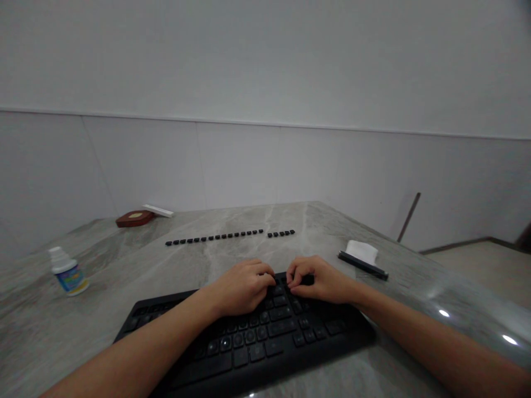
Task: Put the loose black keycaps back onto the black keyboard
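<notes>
A black keyboard (249,354) lies on the table right in front of me, slightly tilted across the view. Over its upper edge rests my left hand (244,287), with curled fingers and the thumb tip drawn close to the index finger at the top keys. Just to the right, my right hand (316,279) is closed in a pinch low over the keyboard's upper right part. Whatever lies between the fingertips of either hand is too small or hidden. Beyond the hands, small black keycaps (218,237) stand in a long row, with a shorter row of keycaps (281,234) beside it.
At the left stands a white spray bottle (70,273) with a blue label. A red-brown box (135,218) and a flat white object (158,210) lie at the back left. On the right, a black bar (363,265) lies against a white cloth (363,251). A wall (240,160) rises behind the grey table (124,265).
</notes>
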`<state>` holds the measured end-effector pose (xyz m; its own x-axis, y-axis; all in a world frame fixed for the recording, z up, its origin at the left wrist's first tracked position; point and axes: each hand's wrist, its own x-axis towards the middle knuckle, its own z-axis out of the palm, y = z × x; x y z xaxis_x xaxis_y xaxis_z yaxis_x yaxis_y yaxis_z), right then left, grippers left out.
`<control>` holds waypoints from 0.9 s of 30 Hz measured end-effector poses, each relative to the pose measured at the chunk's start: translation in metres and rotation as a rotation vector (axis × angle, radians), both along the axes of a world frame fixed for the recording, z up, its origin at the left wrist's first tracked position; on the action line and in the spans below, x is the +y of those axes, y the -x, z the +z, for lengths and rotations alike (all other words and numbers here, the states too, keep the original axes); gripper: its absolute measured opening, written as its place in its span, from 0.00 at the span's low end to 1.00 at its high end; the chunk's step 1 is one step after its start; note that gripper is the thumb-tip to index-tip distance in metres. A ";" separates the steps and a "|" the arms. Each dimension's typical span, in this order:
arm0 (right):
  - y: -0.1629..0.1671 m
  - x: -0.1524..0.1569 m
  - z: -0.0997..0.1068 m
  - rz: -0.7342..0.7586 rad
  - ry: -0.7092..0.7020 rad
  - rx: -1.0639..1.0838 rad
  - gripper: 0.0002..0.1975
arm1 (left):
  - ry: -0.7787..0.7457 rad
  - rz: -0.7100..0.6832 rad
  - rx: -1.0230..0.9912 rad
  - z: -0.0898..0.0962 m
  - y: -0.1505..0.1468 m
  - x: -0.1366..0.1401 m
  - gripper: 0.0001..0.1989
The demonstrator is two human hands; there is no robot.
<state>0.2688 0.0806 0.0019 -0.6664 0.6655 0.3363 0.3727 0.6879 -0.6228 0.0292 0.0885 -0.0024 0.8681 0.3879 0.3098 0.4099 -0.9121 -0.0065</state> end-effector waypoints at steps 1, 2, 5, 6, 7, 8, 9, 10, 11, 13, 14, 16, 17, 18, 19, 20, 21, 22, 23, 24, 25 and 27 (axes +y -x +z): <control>0.000 0.000 0.000 -0.002 -0.005 -0.007 0.05 | -0.001 0.001 0.001 0.000 0.000 0.000 0.13; 0.000 0.000 0.001 -0.007 -0.012 -0.012 0.05 | -0.002 0.002 0.000 0.000 0.000 0.000 0.13; 0.000 -0.001 0.000 -0.009 -0.041 -0.020 0.05 | 0.000 -0.005 -0.003 0.001 0.000 -0.001 0.13; 0.000 -0.001 0.000 -0.007 -0.055 -0.026 0.05 | 0.002 -0.011 -0.008 0.001 0.000 -0.001 0.14; 0.001 -0.001 0.000 -0.006 -0.073 -0.034 0.05 | 0.004 -0.018 -0.018 0.002 0.000 -0.001 0.14; 0.001 -0.001 0.000 -0.007 -0.095 -0.044 0.05 | 0.008 -0.029 -0.029 0.002 0.000 -0.001 0.14; 0.001 -0.001 0.000 -0.010 -0.116 -0.054 0.05 | 0.016 -0.044 -0.041 0.003 -0.001 -0.002 0.15; 0.001 -0.001 0.001 -0.013 -0.135 -0.064 0.05 | 0.028 -0.060 -0.055 0.004 -0.001 -0.003 0.15; 0.000 -0.002 0.001 -0.015 -0.149 -0.073 0.05 | 0.043 -0.078 -0.067 0.005 -0.001 -0.004 0.14; 0.000 -0.003 0.002 -0.008 -0.166 -0.085 0.06 | 0.084 -0.116 -0.082 0.007 -0.002 -0.007 0.14; -0.001 -0.004 0.002 -0.001 -0.174 -0.092 0.06 | 0.107 -0.129 -0.083 0.009 -0.002 -0.009 0.14; -0.001 -0.005 0.002 0.018 -0.193 -0.107 0.07 | 0.143 -0.141 -0.081 0.010 -0.003 -0.013 0.17; -0.001 -0.005 0.002 0.022 -0.200 -0.115 0.07 | 0.154 -0.140 -0.078 0.011 -0.003 -0.014 0.17; -0.001 -0.005 0.002 0.019 -0.202 -0.122 0.08 | 0.160 -0.137 -0.076 0.012 -0.003 -0.015 0.18; -0.001 -0.005 0.002 0.014 -0.200 -0.127 0.08 | 0.159 -0.133 -0.073 0.012 -0.003 -0.016 0.18; -0.001 -0.004 0.001 0.009 -0.194 -0.130 0.08 | 0.155 -0.130 -0.068 0.012 -0.002 -0.016 0.18; -0.002 -0.004 0.001 0.005 -0.185 -0.133 0.09 | 0.149 -0.126 -0.061 0.012 -0.002 -0.016 0.18; -0.002 -0.003 0.001 0.002 -0.177 -0.140 0.09 | 0.145 -0.123 -0.054 0.012 -0.002 -0.017 0.18; -0.003 -0.002 0.001 0.002 -0.169 -0.150 0.09 | 0.145 -0.120 -0.050 0.012 -0.002 -0.016 0.18; -0.003 -0.002 0.002 0.003 -0.163 -0.164 0.09 | 0.149 -0.123 -0.050 0.012 -0.002 -0.016 0.19; -0.004 -0.001 0.003 0.000 -0.159 -0.181 0.09 | 0.156 -0.128 -0.054 0.012 -0.002 -0.016 0.20; -0.005 -0.001 0.004 -0.002 -0.156 -0.219 0.10 | 0.169 -0.148 -0.060 0.011 -0.002 -0.016 0.21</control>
